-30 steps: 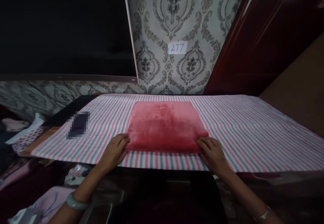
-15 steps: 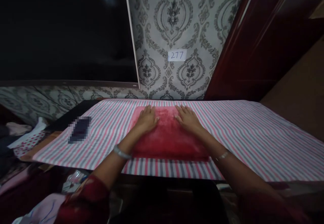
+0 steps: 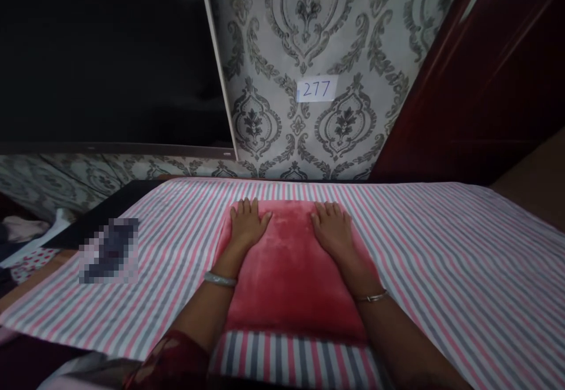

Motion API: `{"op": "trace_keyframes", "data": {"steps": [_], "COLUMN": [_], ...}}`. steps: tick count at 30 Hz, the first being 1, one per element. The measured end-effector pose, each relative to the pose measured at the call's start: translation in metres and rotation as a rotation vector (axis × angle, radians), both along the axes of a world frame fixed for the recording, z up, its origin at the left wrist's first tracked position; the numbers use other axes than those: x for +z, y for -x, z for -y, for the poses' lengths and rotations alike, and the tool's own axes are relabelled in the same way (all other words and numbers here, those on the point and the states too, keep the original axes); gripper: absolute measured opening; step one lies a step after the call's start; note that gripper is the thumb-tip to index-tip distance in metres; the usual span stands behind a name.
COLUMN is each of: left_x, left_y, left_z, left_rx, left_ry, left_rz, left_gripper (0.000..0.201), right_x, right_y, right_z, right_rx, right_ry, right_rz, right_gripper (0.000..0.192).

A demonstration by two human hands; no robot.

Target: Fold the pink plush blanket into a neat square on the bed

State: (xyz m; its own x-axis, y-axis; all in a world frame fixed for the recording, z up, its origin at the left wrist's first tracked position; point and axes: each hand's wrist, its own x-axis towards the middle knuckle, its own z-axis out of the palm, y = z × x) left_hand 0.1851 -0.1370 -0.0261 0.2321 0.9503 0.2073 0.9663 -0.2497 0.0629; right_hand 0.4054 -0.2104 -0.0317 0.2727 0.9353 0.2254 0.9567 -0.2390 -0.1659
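No containers in view. Item in hand: 1 folded red plush cloth [image 3: 291,272], rectangular, fuzzy nap w/ a soft sheen, lying flat on a pink, grey & white striped sheet [image 3: 441,260] that covers the tabletop; the cloth sits approx. centre of the sheet, near edge just short of the sheet's front edge, far edge close to the wall side. Cloth surface looks smooth, no loose corners visible; thickness suggests several layers, count cannot be told. Left hand [image 3: 247,225]: palm down, fingers spread & flat, pressing on the far-left part of the cloth; grip not closed on anything. Right hand [image 3: 331,228]: palm down, fingers spread & flat, on the far-right part of the cloth; grip likewise splayed, clamped on nothing. The 2 hands lie side by side w/ bare red cloth between them. Wrists: 1 pale bangle [image 3: 219,279] on the left, 1 thin metal bangle [image 3: 371,298] on the right. A dark red patterned sleeve [image 3: 172,363] shows at lower left. Other items: 1 dark flat object, pixelated [image 3: 109,250], on the sheet well to the left of the cloth; 1 white paper label marked "277" [image 3: 316,89] on the grey damask wallpaper [image 3: 282,37]; 1 large dark screen [image 3: 106,55] at upper left; dark red wooden panel [image 3: 477,72] at right.
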Motion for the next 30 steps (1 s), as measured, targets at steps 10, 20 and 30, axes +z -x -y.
{"op": "trace_keyframes", "data": {"steps": [10, 20, 30], "left_x": [0.001, 0.028, 0.026], "left_y": [0.003, 0.001, 0.018], "left_z": [-0.002, -0.003, 0.131], "left_rx": [0.027, 0.022, -0.535], "left_ry": [0.029, 0.153, 0.038], "left_rz": [0.053, 0.127, 0.128], "left_gripper": [0.074, 0.075, 0.066], "right_x": [-0.004, 0.012, 0.035], "right_y": [-0.004, -0.001, 0.018], "right_z": [0.0, -0.001, 0.066], "right_rx": [0.023, 0.005, 0.286], "right_ry": [-0.049, 0.023, 0.049], "right_rz": [0.007, -0.071, -0.015], "right_gripper": [0.053, 0.055, 0.052]}}
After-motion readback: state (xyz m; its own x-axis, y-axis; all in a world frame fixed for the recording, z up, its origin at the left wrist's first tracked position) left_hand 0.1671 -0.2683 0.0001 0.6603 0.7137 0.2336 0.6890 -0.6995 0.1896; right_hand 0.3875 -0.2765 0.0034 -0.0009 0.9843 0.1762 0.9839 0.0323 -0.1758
